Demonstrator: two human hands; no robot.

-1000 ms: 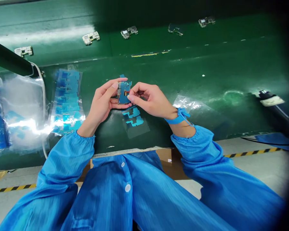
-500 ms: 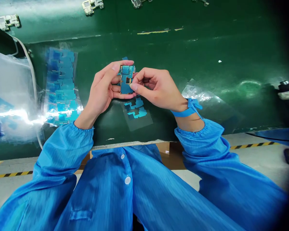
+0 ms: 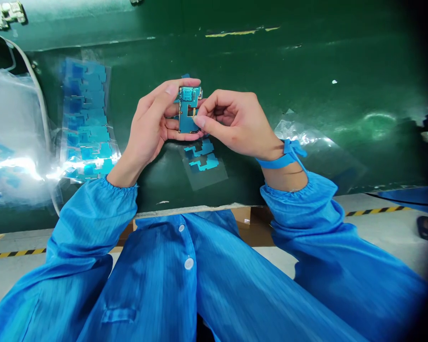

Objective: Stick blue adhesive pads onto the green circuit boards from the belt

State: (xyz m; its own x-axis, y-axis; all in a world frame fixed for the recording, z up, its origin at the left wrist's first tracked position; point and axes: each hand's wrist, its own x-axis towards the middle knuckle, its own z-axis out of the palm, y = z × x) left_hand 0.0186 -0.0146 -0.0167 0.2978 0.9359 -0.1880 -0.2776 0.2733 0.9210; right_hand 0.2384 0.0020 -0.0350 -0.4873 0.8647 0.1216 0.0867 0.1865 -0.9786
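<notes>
A small blue circuit board (image 3: 187, 110) with gold edges is held upright over the green belt (image 3: 271, 71). My left hand (image 3: 153, 123) wraps its fingers round the board's left side and back. My right hand (image 3: 231, 123) is closed in a pinch, thumb and forefinger pressed on the board's right edge near its notch. Just below the hands, a clear sheet with two blue stickers (image 3: 202, 159) lies flat on the belt. A blue strap (image 3: 283, 156) circles my right wrist.
A stack of clear sheets with blue stickers (image 3: 87, 121) lies left of my hands. Clear plastic bags (image 3: 10, 137) sit at the far left, another clear film (image 3: 306, 142) at the right. A metal part (image 3: 5, 12) rides the belt's far side.
The view has tipped downward, so the metal parts on the far belt slid up and out of sight. Both hands kept hold of the board, which turned more face-on.
</notes>
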